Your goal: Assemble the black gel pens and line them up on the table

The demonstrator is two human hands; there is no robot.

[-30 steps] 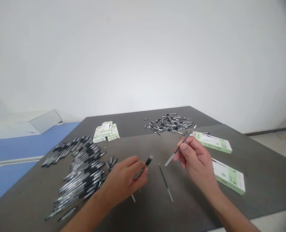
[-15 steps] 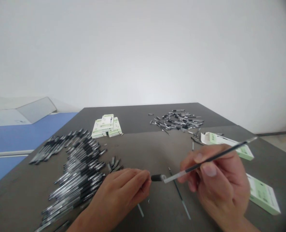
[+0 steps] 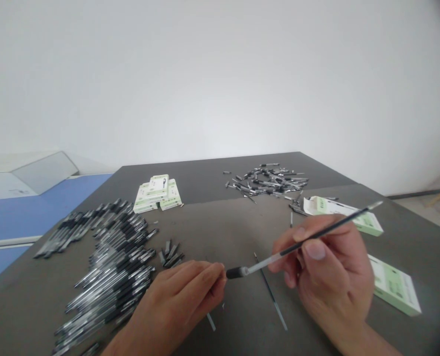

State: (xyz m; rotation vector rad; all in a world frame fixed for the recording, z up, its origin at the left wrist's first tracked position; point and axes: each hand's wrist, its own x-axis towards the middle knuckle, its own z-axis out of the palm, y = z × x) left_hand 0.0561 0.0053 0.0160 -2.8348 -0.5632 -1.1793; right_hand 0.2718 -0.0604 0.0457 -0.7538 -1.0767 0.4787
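My left hand point(image 3: 184, 294) is closed on a pen barrel, most of it hidden in the fist. Only its black grip point(image 3: 234, 273) and clear open end stick out to the right. Between thumb and fingers, my right hand point(image 3: 327, 272) pinches a pen refill point(image 3: 327, 229), black ink in the middle and a pale tail. The refill slants up to the right, its tip pointing away from the barrel. Its tail meets the barrel's open end; whether it has entered cannot be made out.
Several clear pens with black grips lie heaped point(image 3: 119, 277) at left, beside loose pen caps point(image 3: 171, 254). Another refill point(image 3: 270, 291) lies between my hands. A pile of pen parts point(image 3: 271, 180) is farther back. Stacked boxes point(image 3: 156, 193) stand behind; green-white boxes point(image 3: 394, 284) lie at right.
The refill's tail has come into line with the barrel's open end and now meets it. Both hands appear slightly farther left, as the whole view has shifted.
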